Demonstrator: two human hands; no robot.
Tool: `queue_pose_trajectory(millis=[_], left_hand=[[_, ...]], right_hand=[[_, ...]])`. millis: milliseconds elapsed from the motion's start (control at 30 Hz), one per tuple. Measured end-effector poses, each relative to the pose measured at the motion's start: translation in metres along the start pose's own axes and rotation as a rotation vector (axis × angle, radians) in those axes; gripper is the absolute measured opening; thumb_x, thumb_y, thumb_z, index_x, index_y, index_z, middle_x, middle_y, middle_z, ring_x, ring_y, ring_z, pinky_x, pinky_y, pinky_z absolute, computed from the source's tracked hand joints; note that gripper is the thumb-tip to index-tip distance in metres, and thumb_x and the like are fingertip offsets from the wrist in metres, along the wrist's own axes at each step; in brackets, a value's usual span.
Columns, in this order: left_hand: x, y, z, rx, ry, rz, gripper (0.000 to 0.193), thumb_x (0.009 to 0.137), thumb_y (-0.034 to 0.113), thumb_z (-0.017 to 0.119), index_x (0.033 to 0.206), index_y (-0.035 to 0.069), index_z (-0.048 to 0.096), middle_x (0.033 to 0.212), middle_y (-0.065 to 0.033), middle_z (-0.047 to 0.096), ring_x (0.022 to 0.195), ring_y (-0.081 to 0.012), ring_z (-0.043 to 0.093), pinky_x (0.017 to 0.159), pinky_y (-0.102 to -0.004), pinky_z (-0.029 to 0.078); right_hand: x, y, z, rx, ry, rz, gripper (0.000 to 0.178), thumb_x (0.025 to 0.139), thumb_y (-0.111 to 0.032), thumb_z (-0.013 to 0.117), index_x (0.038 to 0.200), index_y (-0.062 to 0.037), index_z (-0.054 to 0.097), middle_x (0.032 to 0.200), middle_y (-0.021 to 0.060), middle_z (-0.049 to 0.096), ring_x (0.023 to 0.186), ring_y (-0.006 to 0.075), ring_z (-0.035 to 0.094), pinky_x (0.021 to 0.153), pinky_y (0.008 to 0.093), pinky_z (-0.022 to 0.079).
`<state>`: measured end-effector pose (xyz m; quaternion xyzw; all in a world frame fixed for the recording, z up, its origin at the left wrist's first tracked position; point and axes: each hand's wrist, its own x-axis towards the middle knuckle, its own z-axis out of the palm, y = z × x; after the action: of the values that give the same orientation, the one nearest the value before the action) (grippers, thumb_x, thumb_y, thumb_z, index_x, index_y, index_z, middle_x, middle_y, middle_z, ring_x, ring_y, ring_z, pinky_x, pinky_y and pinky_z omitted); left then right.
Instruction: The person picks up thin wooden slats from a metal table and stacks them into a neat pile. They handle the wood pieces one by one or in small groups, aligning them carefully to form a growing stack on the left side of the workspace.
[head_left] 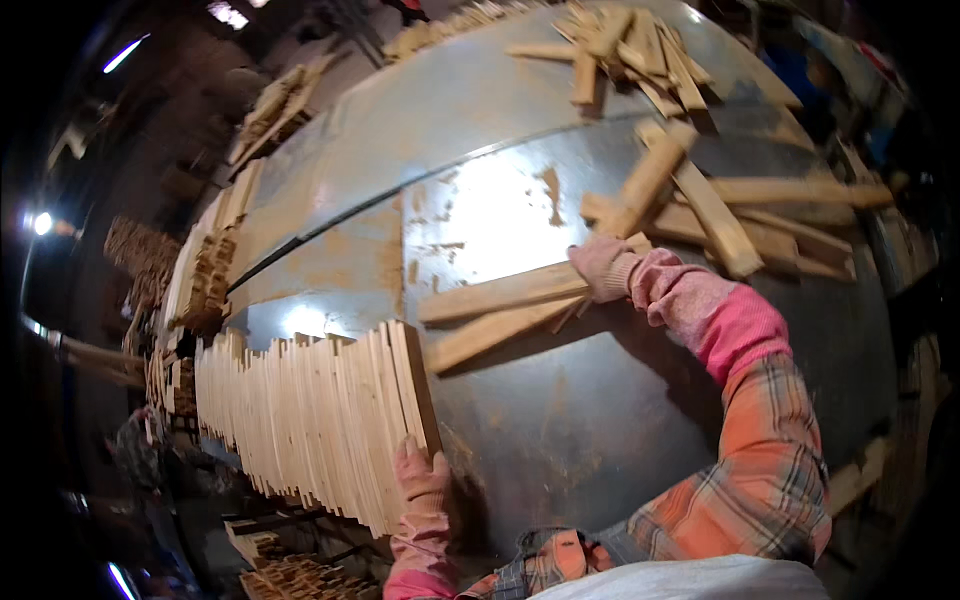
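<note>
- The left hand, in a pinkish covering, rests at the near right corner of the row of slats, thumb apart from the fingers, fingertips on the last pieces.
- The right hand, covered likewise, is to the right of the row and farther off than the left hand, curled around the ends of a few loose slats.
- Those loose slats point back toward the row, their far tips just beside its right end; whether they touch it I cannot tell.
- The row itself is pale wood, packed side by side, with uneven ends along both long edges.
- A pink sleeve and then an orange plaid sleeve cover the right arm, well to the right of the row.
- The metal table spreads to the right of the row and beyond it, stained brown in patches.
- Right of the row, past the right hand, a crossed heap of slats lies on the table.
- Farther beyond the row, to its right, sits another jumbled pile.
- Left of the row and beyond it stand stacked boards.
- Below the row's near edge is more stacked wood.
</note>
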<state>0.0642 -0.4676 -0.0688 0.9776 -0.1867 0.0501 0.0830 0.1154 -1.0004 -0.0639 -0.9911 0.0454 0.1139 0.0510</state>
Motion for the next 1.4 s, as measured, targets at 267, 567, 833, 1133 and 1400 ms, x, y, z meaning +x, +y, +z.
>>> queue_pose_trajectory(millis=[267, 567, 833, 1133, 1400], left_hand=[[0.040, 0.189, 0.092, -1.134, -0.321, -0.763, 0.038, 0.086, 0.020, 0.079, 0.106, 0.002, 0.052, 0.088, -0.0119, 0.065, 0.067, -0.0178, 0.062, 0.056, -0.0323, 0.052], [0.042, 0.176, 0.132, -1.142, -0.207, -0.771, 0.045, 0.076, 0.013, 0.080, 0.113, -0.004, 0.061, 0.093, -0.0118, 0.071, 0.078, -0.0238, 0.069, 0.073, -0.0359, 0.057], [0.048, 0.186, 0.118, -0.949, -0.223, -0.803, 0.043, 0.075, 0.016, 0.078, 0.110, -0.005, 0.063, 0.097, -0.0141, 0.072, 0.085, -0.0214, 0.069, 0.078, -0.0368, 0.056], [0.055, 0.201, 0.100, -1.102, -0.150, -0.805, 0.040, 0.074, 0.015, 0.077, 0.106, -0.006, 0.064, 0.087, -0.0114, 0.070, 0.073, -0.0216, 0.065, 0.067, -0.0367, 0.055], [0.091, 0.189, 0.076, -0.764, -0.138, -0.791, 0.069, 0.077, 0.020, 0.084, 0.132, -0.008, 0.054, 0.110, -0.0224, 0.069, 0.097, -0.0311, 0.069, 0.085, -0.0399, 0.056]], right_hand=[[-0.149, -0.129, 0.069, 0.558, -0.451, -0.155, 0.067, 0.072, -0.039, 0.079, 0.125, 0.0002, 0.064, 0.103, 0.0261, 0.074, 0.097, 0.0425, 0.073, 0.085, 0.0481, 0.059], [-0.019, -0.009, -0.063, 0.312, 0.250, 0.561, 0.085, 0.080, -0.043, 0.082, 0.147, -0.0072, 0.045, 0.130, 0.0209, 0.063, 0.122, 0.0388, 0.062, 0.102, 0.0519, 0.048], [-0.003, 0.101, 0.009, 0.081, -0.012, 0.390, 0.107, 0.071, -0.035, 0.088, 0.156, -0.0047, 0.032, 0.148, 0.0209, 0.051, 0.139, 0.0379, 0.049, 0.111, 0.0489, 0.045], [0.009, 0.099, 0.031, -0.039, -0.081, 0.443, 0.051, 0.079, -0.020, 0.078, 0.126, -0.0065, 0.066, 0.129, 0.0179, 0.066, 0.121, 0.0368, 0.065, 0.099, 0.0489, 0.054], [-0.077, -0.066, 0.014, 0.574, -0.383, 0.165, 0.030, 0.085, -0.022, 0.069, 0.102, 0.0025, 0.075, 0.099, 0.0238, 0.074, 0.091, 0.0352, 0.074, 0.081, 0.0468, 0.061]])
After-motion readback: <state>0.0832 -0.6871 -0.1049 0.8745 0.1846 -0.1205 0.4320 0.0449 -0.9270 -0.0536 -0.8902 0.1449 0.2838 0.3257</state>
